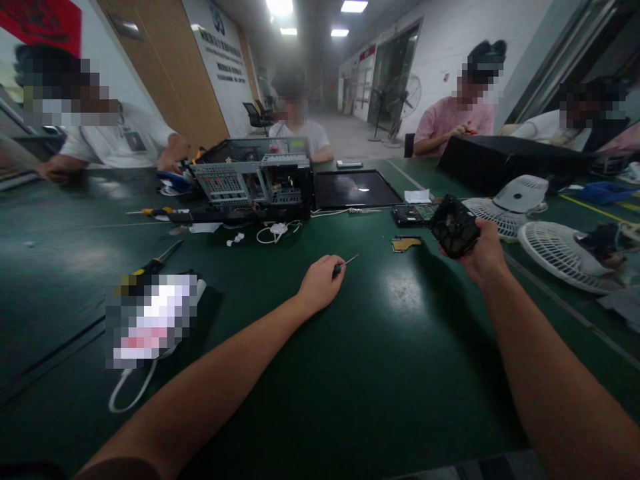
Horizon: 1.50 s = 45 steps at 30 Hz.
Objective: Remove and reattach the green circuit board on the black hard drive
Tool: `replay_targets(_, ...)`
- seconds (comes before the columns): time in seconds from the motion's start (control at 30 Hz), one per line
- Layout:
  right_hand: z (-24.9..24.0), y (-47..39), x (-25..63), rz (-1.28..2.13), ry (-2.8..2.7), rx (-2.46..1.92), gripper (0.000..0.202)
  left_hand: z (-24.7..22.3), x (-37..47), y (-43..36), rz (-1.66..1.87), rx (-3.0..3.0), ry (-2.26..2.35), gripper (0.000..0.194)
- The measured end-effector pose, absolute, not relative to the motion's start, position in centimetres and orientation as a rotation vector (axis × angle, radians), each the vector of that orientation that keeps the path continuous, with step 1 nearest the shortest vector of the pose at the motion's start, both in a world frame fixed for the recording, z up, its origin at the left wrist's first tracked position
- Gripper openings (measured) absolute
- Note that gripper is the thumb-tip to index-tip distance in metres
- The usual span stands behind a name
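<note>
My left hand (321,281) is closed around the handle of a small screwdriver (338,269), whose thin metal shaft points up and to the right, low over the green table (350,373). Raised above the table on the right, my right hand (484,252) grips a black square part (454,228) that looks like a cooling fan or frame, held by its right edge. A gold and black flat piece (406,244) lies just left of it. Behind that piece sit a hard drive (407,215) and a green circuit board (426,212).
An open computer case (250,177) and a dark panel (356,189) stand at the back. White fan parts (565,253) lie right. A yellow-black screwdriver (145,272) and a blurred-out device (157,320) with a white cable are left. Several people sit around the table.
</note>
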State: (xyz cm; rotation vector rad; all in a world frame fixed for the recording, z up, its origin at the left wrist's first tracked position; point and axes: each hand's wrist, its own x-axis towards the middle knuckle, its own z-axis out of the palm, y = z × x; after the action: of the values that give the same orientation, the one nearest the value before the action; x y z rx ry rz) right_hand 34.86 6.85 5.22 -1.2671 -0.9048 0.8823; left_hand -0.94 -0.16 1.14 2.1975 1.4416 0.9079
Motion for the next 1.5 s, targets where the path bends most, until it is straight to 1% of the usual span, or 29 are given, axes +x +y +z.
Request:
replay_targets(0.1,6.1,5.2,30.6,1.271,-0.822,-1.085,0.047,1.4,-0.9,-0.2,0.935,2.1,1.487,0.018)
replay_targets(0.2,6.1,3.4,26.2,1.603,-0.812,-0.999,0.049,1.3,-1.0,-0.1,0.957,1.95,1.513,0.021)
replay_targets(0.27,5.7,2.3,24.0,1.772,-0.791,-0.95,0.05,1.1,-1.0,0.2,0.984,1.848,1.514,0.024)
replay_targets(0.37,5.3,1.4,22.2,1.913,-0.764,-0.882,0.05,0.7,-1.0,0.7,0.989,1.709,1.518,0.027)
replay_targets(0.53,5.5,1.6,22.7,1.938,-0.863,-1.007,0.047,1.0,-1.0,1.4,0.928,1.502,1.516,0.034)
replay_targets(0.67,6.0,2.1,24.4,1.865,-0.995,-1.2,0.039,1.7,-1.0,1.7,0.975,1.233,1.349,0.037)
replay_targets(0.77,6.1,2.0,24.8,1.879,-1.139,-1.297,0.051,2.1,-1.1,2.0,1.011,1.068,1.265,0.036)
replay_targets(0.87,5.8,1.2,23.6,1.92,-1.313,-1.355,0.065,2.4,-1.7,2.4,1.005,1.055,1.286,0.037)
replay_targets(1.07,5.1,-0.6,20.3,1.926,-1.793,-1.328,0.077,3.1,-3.8,3.6,1.068,1.221,1.342,0.03)
replay_targets(1.1,5.0,-0.3,20.5,1.881,-1.885,-1.325,0.075,3.3,-4.1,3.7,1.097,1.265,1.357,0.028)
replay_targets(1.13,5.0,0.4,21.0,1.772,-1.965,-1.346,0.068,3.5,-4.3,3.7,1.118,1.318,1.378,0.026)
replay_targets(1.17,5.0,1.5,21.9,1.576,-2.023,-1.395,0.056,3.7,-4.4,3.7,1.122,1.369,1.387,0.023)
replay_targets(1.2,5.0,2.8,23.1,1.285,-2.034,-1.486,0.046,3.9,-4.4,3.7,1.119,1.414,1.395,0.022)
replay_targets(1.27,4.8,5.9,26.3,0.533,-1.917,-1.797,0.03,4.1,-4.3,3.5,1.127,1.498,1.435,0.02)
replay_targets(1.3,4.6,7.6,28.1,0.218,-1.824,-1.934,0.024,4.1,-4.3,3.5,1.131,1.541,1.457,0.02)
replay_targets(1.33,4.4,9.2,29.8,0.104,-1.747,-2.012,0.024,4.1,-4.2,3.4,1.135,1.579,1.479,0.02)
replay_targets(1.37,4.1,10.6,31.3,0.063,-1.707,-2.061,0.027,4.0,-4.2,3.5,1.136,1.611,1.498,0.02)
replay_targets(1.5,3.2,14.9,35.3,0.038,-1.646,-2.192,0.023,2.9,-4.7,4.0,1.102,1.691,1.62,0.019)
